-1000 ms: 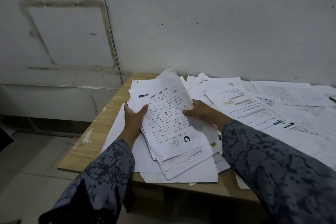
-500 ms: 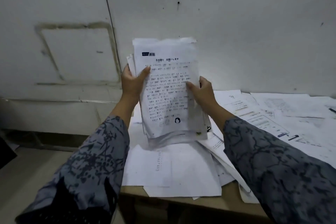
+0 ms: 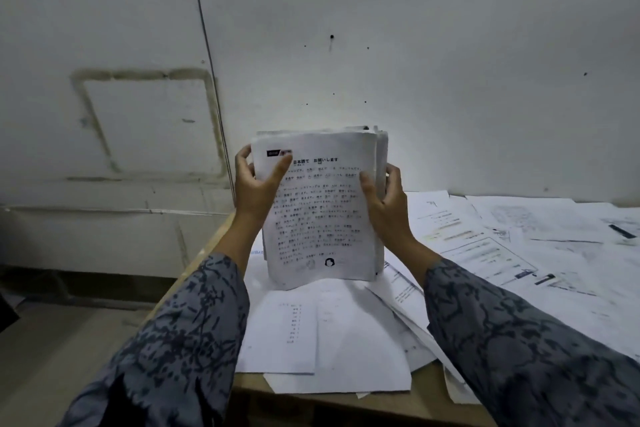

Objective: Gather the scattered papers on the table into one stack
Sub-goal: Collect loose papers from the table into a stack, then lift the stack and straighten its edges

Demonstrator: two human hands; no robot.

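I hold a thick stack of printed papers [image 3: 322, 211] upright, its bottom edge resting on loose sheets on the wooden table [image 3: 388, 402]. My left hand [image 3: 254, 185] grips the stack's left edge, thumb across the front page. My right hand [image 3: 386, 204] grips the right edge, thumb on the front and fingers behind. Several loose papers [image 3: 332, 333] lie flat under and in front of the stack. More scattered sheets [image 3: 519, 243] cover the table to the right.
A white wall [image 3: 415, 45] rises directly behind the table. The table's left edge [image 3: 204, 246] drops to a tiled floor [image 3: 52, 340]. A small dark object [image 3: 623, 231] lies on the papers at far right.
The stack went from lying flat on the table to being lifted upright. Since half a second ago it has come down so its bottom edge meets the loose sheets, its edges more even.
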